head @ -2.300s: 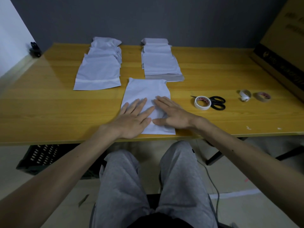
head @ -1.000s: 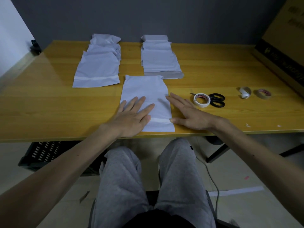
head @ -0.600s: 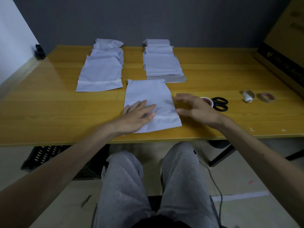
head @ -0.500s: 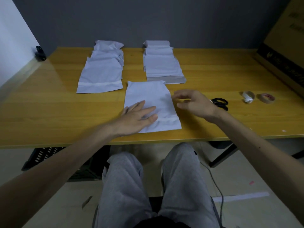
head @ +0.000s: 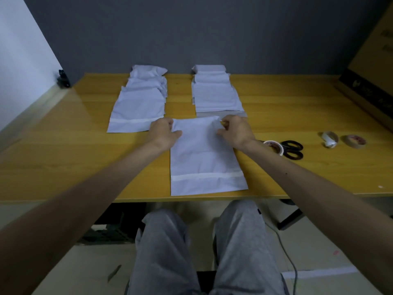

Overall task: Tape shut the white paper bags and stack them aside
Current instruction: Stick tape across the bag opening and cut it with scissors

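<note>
A white paper bag (head: 204,158) lies flat at the table's near edge, with a strip of white tape across its lower part. My left hand (head: 164,133) pinches its far left corner and my right hand (head: 236,132) pinches its far right corner. Behind it to the left lies a stack of taped white bags (head: 139,103). A second stack of white bags (head: 214,92) sits behind to the right. A white tape roll (head: 274,146) lies just right of my right wrist.
Black scissors (head: 292,150) lie beside the tape roll on the yellow wooden table (head: 63,145). Two more tape rolls (head: 329,138) (head: 356,141) sit further right. A large cardboard box (head: 372,67) leans at the far right. A grey wall stands behind.
Both hands left the bag's lower part and moved up to its far corners, which they now pinch. The bag lies slightly further from me.
</note>
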Demonstrator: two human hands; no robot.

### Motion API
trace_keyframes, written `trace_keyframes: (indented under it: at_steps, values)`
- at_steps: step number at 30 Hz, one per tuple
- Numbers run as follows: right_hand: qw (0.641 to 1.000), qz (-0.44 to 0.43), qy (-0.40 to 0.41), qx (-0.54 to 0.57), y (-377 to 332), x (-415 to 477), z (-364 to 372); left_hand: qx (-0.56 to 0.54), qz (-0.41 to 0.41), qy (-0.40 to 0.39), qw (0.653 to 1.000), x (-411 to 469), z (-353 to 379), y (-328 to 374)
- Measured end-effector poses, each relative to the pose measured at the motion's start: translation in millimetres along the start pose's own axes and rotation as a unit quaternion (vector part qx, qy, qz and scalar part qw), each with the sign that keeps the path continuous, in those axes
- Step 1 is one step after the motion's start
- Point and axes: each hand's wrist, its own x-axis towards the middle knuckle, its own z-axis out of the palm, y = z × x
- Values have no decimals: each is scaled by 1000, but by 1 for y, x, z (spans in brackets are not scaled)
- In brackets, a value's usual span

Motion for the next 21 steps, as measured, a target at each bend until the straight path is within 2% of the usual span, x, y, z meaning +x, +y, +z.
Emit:
trace_keyframes:
  at_steps: [6, 12, 17, 21]
  values:
    - [1000, 17, 11, 4, -5, 8, 8, 41, 3, 21, 999, 22, 10, -6]
    - [999, 28, 23, 22, 0, 8, 15, 2, 9, 39, 999, 22, 17, -9]
    - [998, -6, 52, 31, 4, 4, 15, -42, 36, 69, 996, 16, 10, -6]
    - [991, -12, 88, 101, -15, 3, 8, -70, 57, 112, 990, 11, -12, -5]
